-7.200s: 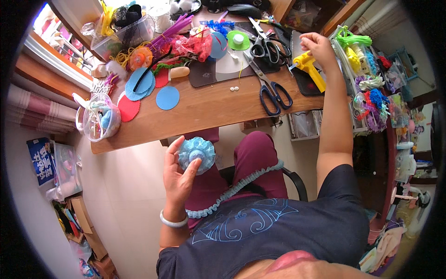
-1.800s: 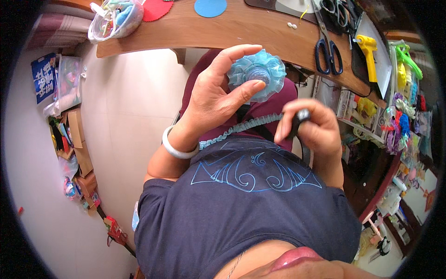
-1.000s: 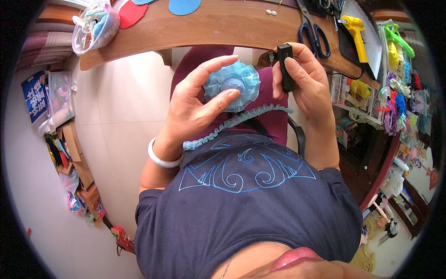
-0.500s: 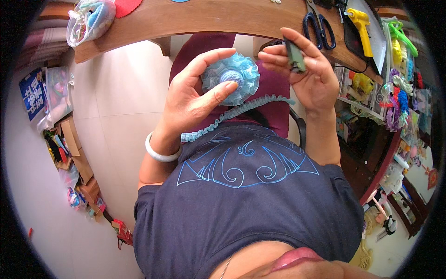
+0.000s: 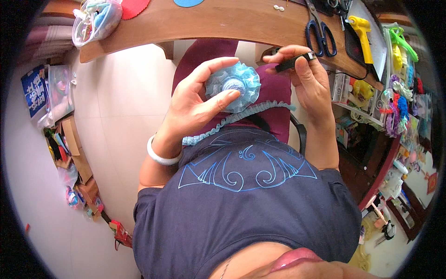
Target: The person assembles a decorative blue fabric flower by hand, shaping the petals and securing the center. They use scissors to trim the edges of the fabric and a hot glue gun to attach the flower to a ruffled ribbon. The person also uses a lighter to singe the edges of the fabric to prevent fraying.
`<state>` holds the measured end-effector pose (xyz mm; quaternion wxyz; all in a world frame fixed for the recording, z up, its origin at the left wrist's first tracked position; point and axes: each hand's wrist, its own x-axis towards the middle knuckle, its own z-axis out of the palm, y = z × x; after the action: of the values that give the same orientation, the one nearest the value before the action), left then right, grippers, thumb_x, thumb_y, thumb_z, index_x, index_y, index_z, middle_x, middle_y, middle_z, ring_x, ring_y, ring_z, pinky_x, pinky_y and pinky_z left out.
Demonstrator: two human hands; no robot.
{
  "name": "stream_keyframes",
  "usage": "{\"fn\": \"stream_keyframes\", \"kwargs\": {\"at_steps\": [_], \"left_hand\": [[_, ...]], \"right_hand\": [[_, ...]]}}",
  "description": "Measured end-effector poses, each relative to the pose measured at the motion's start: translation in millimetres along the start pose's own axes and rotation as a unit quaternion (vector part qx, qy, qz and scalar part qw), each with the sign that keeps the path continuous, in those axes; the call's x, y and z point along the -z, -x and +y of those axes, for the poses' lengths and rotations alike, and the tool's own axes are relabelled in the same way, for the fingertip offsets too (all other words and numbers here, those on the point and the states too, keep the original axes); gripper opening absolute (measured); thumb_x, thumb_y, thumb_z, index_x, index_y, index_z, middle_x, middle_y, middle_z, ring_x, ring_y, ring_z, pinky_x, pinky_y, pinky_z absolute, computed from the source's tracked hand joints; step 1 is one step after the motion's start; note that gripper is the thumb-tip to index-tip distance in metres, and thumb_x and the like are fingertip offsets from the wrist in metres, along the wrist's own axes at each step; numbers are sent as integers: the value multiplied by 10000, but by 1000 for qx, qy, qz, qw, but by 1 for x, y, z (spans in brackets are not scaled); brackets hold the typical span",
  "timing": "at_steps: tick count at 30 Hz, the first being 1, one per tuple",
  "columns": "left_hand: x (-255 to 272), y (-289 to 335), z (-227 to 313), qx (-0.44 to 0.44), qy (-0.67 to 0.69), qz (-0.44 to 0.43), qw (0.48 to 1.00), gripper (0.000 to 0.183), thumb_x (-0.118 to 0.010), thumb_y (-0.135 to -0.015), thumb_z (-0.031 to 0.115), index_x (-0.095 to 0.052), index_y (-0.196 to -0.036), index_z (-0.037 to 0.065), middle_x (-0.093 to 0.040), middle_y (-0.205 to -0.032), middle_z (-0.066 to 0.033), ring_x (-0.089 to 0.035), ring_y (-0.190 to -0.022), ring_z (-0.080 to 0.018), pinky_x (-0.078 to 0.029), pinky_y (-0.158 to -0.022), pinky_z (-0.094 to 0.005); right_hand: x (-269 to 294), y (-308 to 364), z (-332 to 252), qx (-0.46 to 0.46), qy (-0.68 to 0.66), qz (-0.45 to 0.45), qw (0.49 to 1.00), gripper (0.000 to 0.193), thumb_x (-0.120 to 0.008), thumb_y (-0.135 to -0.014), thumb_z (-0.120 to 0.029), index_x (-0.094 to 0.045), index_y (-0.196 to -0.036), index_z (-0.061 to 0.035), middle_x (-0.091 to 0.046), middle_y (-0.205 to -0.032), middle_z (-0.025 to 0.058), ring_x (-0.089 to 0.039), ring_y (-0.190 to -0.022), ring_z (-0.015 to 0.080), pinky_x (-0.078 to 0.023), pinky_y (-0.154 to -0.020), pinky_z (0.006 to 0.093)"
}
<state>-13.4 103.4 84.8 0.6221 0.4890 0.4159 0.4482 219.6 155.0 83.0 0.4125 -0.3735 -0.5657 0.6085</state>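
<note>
My left hand [image 5: 197, 95] is closed around a light blue ruffled ribbon flower [image 5: 250, 90], its thumb pressing beside the round, pale blue wound centre. Over my lap runs a strip of pleated blue ribbon [image 5: 244, 114], one end passing behind my left wrist. To the right of the flower and apart from it, my right hand [image 5: 312, 83] grips a dark lighter [image 5: 291, 62] between thumb and fingers. The lighter lies tilted, its metal end up and to the right. No flame shows.
Ahead is a wooden table [image 5: 223, 25]. Dark-handled scissors [image 5: 319, 37] and a yellow glue gun [image 5: 362, 39] lie at its right. A plastic tub [image 5: 83, 35], a red disc [image 5: 133, 6], a blue disc [image 5: 188, 2] and small white pieces [image 5: 278, 8] are also on it.
In my right hand the lighter has turned from nearly upright to a slant, and the fingers have curled around it. My left hand still holds the flower, slightly lower in view.
</note>
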Motion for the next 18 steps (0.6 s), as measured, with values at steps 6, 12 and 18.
{"fn": "stream_keyframes", "kwargs": {"at_steps": [6, 12, 18], "left_hand": [[-1, 3, -2, 30, 35, 2, 999, 468, -668, -811, 67, -474, -1230, -7, -577, -1063, -75, -562, -969, -133, -470, -853, -263], [-5, 1, -3, 35, 35, 1, 999, 469, -665, -812, 58, -472, -1235, -5, -580, -1059, -71, -561, -967, -129, -469, -853, -262], [-7, 1, -3, 44, 51, -12, 998, 470, -661, -814, 50, -467, -1239, -6, -579, -1063, -72, -561, -967, -129, -472, -850, -263]], "right_hand": [[-6, 3, 0, -110, -139, 19, 984, 390, -413, -961, -311, -500, -1113, 38, -508, -748, 46, -536, -690, 135, -459, -582, 244], [-7, 4, 4, -134, -236, 37, 962, 405, -420, -948, -379, -514, -1037, 5, -496, -700, 33, -492, -585, 101, -386, -456, 214], [3, 11, 18, -123, -173, 36, 977, 309, -432, -958, -320, -510, -1010, -25, -522, -714, 45, -492, -551, 80, -298, -391, 177]]}}
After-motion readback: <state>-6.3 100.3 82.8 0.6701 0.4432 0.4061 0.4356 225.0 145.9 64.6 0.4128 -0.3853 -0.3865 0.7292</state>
